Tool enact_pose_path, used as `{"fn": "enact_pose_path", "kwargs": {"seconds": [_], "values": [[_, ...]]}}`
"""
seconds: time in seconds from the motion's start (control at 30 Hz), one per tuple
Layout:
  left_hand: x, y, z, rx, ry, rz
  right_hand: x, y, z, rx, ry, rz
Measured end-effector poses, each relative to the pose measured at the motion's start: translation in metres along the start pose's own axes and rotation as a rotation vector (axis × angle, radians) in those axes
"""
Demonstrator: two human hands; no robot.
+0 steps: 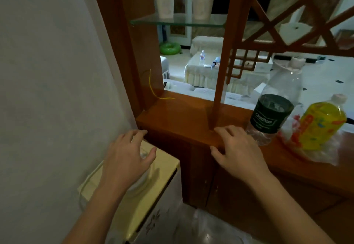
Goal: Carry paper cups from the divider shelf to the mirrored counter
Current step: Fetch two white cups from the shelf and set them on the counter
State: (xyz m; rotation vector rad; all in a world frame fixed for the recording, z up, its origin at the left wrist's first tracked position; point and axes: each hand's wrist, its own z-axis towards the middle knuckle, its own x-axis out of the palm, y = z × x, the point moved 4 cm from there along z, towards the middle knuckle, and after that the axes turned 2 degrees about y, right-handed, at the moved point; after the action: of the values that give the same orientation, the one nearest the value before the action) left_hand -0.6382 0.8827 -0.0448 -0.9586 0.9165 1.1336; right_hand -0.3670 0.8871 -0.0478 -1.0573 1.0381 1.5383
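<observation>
Two paper cups stand upright on a glass shelf [178, 21] set into the wooden divider [122, 33], the left cup [164, 4] and the right cup [203, 4] well apart from each other and high above both hands. The left hand [127, 155] hovers palm down over a cream cabinet [153, 184] beside the wall [47, 71], its fingers loosely spread and slightly curled, holding nothing. The right hand [236, 148] rests at the front edge of the wooden ledge [182, 115], near the base of an upright post [222, 67], fingers spread and bent, also empty. On the ledge to the right stands a clear bottle [274, 113] with a dark label, and just beside it a yellow bottle [323, 123] lies tilted on crumpled plastic wrap [321, 153]. A thin yellow wire [153, 88] curls at the ledge's left corner. Wooden lattice [287, 14] fills the upper right, and a room with covered furniture shows through the opening
</observation>
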Motion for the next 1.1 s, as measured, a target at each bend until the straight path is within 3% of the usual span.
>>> {"fn": "enact_pose_path", "kwargs": {"seconds": [0.2,0.4,0.6,0.83,1.1], "values": [[-0.044,0.013,0.076,0.041,-0.172,-0.069,-0.056,0.019,0.079,-0.010,-0.166,0.020],[-0.111,0.025,0.159,0.074,-0.376,-0.222,-0.132,0.036,0.141,-0.067,-0.417,0.109],[-0.154,0.030,0.228,0.185,-0.513,-0.428,-0.166,0.048,0.195,-0.077,-0.550,0.166],[-0.148,0.034,0.311,0.236,-0.482,-0.699,-0.151,0.041,0.245,0.089,-0.551,0.268],[-0.122,0.029,0.401,0.168,-0.271,-0.814,-0.149,0.018,0.301,0.277,-0.462,0.488]]}}
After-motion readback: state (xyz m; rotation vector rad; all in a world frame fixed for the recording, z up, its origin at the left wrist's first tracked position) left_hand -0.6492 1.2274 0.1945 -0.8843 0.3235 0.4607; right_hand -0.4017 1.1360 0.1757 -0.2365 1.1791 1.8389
